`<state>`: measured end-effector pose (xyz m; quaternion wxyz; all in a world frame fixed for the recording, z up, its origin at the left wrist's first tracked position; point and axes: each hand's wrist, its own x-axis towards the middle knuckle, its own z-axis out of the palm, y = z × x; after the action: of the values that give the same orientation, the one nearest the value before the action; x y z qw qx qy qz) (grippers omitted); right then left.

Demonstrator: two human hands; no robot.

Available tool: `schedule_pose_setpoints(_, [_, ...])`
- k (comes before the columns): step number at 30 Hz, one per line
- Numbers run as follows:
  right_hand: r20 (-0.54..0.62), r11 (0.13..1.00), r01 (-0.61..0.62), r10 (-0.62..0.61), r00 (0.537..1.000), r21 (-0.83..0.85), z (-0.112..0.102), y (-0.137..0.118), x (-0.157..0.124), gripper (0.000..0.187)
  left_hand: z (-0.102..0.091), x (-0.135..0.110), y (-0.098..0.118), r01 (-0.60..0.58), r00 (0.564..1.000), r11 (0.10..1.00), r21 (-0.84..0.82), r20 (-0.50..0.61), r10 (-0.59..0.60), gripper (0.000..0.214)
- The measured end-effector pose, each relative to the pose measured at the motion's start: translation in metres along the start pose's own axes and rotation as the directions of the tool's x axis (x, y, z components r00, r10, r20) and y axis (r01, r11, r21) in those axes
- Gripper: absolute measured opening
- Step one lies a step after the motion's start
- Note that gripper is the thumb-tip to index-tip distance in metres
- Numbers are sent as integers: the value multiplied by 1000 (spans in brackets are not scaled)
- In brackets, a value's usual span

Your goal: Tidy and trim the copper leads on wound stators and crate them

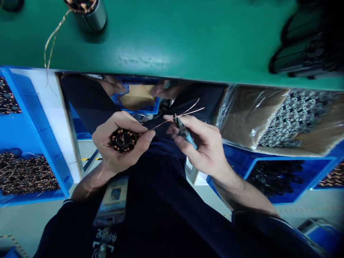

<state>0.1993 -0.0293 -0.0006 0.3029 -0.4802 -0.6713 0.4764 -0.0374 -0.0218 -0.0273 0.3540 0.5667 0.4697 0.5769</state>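
Observation:
My left hand (122, 143) is closed around a motor stator (123, 140), a round black core with copper windings, its end facing up. Thin copper wires (161, 124) run from it toward the right, and more loose ends trail down past the left wrist. In my right hand (201, 143) is a pair of pliers (185, 134) with blue handles. Their jaws are at the copper wires, whose tips stick out beyond them to the upper right. Whether the jaws are fully closed I cannot tell.
Above lies a green table (166, 39) bearing a metal cylinder (92, 18) with a wound stator and dark cylindrical parts (303, 57). A blue bin (57, 172) of wound stators stands left. At right are a cardboard box (247, 114) of metal rings and a blue bin (309, 186) of black parts.

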Motion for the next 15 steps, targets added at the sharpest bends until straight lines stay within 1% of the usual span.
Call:
schedule_pose_setpoints(4, [-10,1000,-7,7,1000,-9,1,-3,0,44,1,-1,2,48,999,999,-4,11,-48,27])
schedule_pose_setpoints(8, [-14,1000,-12,11,1000,-24,1,-3,-1,43,1,-2,4,27,999,1000,-10,23,-26,25])
schedule_pose_setpoints(10, [-11,1000,-10,10,1000,-21,1,-3,-1,44,-1,-3,3,43,999,999,-19,33,-43,25])
schedule_pose_setpoints(15, [-2,1000,-19,19,1000,-6,1,-4,0,49,-5,-8,1,62,998,998,-24,34,-61,38])
